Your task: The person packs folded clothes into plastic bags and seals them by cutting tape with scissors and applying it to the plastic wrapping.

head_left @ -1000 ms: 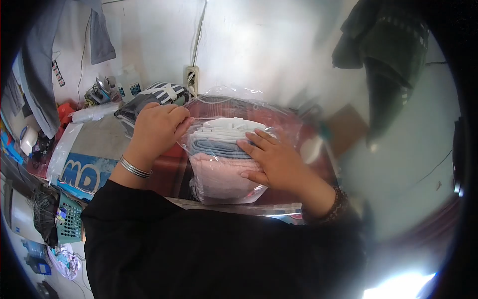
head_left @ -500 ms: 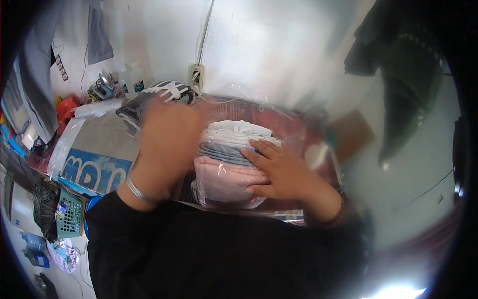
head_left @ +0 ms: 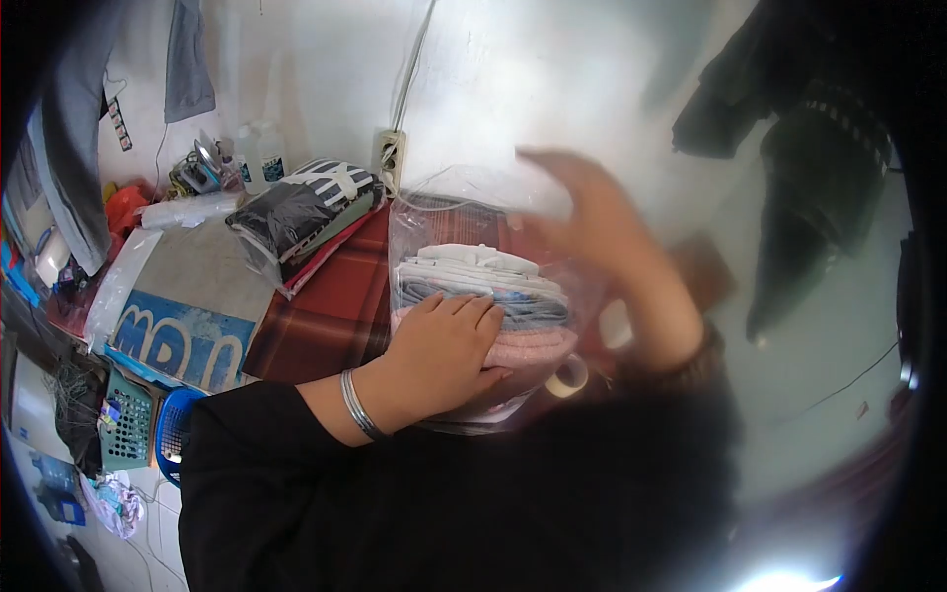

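A stack of folded clothes (head_left: 483, 266), white, grey-blue and pink, lies in a clear plastic bag (head_left: 419, 212) in front of me. My left hand (head_left: 444, 340), with silver bangles at the wrist, rests flat on the front of the stack. Its fingers lie over the grey and pink layers and cover part of them. Raised to the right above the bag is my right hand (head_left: 597, 222), blurred by motion, thumb and fingers apart and nothing visible between them. A roll of tape (head_left: 566, 377) sits at the stack's right front corner.
Another bagged bundle of dark and striped clothes (head_left: 306, 212) lies at the back left on the red checked cloth (head_left: 330, 316). Farther left are a lettered board (head_left: 187, 331), an iron (head_left: 207, 163) and white bottles (head_left: 258, 158). Dark garments (head_left: 819, 168) hang at right.
My left hand has come down onto the front of the clothes. My right hand has left the stack and risen up and to the right. The tape roll now shows.
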Tool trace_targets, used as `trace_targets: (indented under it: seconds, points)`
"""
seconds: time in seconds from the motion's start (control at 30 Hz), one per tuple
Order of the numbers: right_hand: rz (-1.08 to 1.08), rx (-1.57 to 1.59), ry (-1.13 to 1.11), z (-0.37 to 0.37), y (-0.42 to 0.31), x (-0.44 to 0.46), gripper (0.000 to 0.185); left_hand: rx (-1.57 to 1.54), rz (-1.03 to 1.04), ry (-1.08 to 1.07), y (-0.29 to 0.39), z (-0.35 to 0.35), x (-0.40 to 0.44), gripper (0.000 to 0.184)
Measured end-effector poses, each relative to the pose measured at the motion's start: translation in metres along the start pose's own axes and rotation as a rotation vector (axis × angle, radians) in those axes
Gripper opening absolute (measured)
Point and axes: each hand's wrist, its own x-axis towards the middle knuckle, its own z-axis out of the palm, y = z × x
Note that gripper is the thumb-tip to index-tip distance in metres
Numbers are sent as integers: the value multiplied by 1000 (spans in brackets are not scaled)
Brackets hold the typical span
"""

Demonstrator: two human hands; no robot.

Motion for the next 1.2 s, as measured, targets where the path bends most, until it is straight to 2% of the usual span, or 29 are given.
trace_targets:
  seconds: [0.03, 0.17, 0.2, 0.27, 0.3, 0.43, 0.53, 0.6, 0.73, 0.8, 0.83, 0.87, 0.9, 1.03, 1.1, 1.2]
  points:
    - [-14, -80, 65, 3, 9, 23, 78, 2, 3, -4, 2, -1, 0, 69]
    - [140, -150, -446, 50, 73, 88, 60, 46, 9, -16, 8, -3, 5, 72]
    - [136, -156, -444, 55, 81, 91, 60, 81, 29, -42, 8, -3, 6, 74]
    - [243, 207, -809, 54, 84, 99, 45, 49, 1, -75, 2, -1, 11, 75]
    - [185, 217, -652, 54, 81, 91, 28, 11, -25, -120, -1, 0, 13, 77]
    - [129, -32, -660, 29, 19, 53, 26, 47, -86, -181, -9, 4, 26, 81]
    - [190, -183, -631, 27, -13, 23, 21, 50, -69, -231, -11, 9, 28, 86]
    - [-195, -348, -367, 33, -17, -3, 15, 77, -77, -147, -11, 16, 28, 88]
    - [-129, -352, -302, 55, -41, -45, 14, 110, -66, -270, -17, 14, 32, 87]
    - [87, -317, -184, 66, -49, -61, 21, 82, -54, -282, -18, 13, 31, 86]
    - [96, -272, -86, 70, -53, -66, 19, 84, -56, -279, -18, 5, 33, 86]
    - [92, -273, -85, 75, -53, -72, 19, 35, -69, -406, -18, -6, 37, 86]
    - [116, -260, 12, 84, -51, -79, 19, -15, -82, -536, -18, -13, 40, 87]
    - [91, -205, 235, 93, -42, -88, 23, -93, 31, -482, -48, -4, 31, 89]
    - [107, -211, 207, 91, -43, -89, 22, 25, -66, -220, -50, 0, 20, 88]
    - [66, -176, 228, 89, -43, -87, 20, 121, 21, -159, -29, -14, 4, 90]
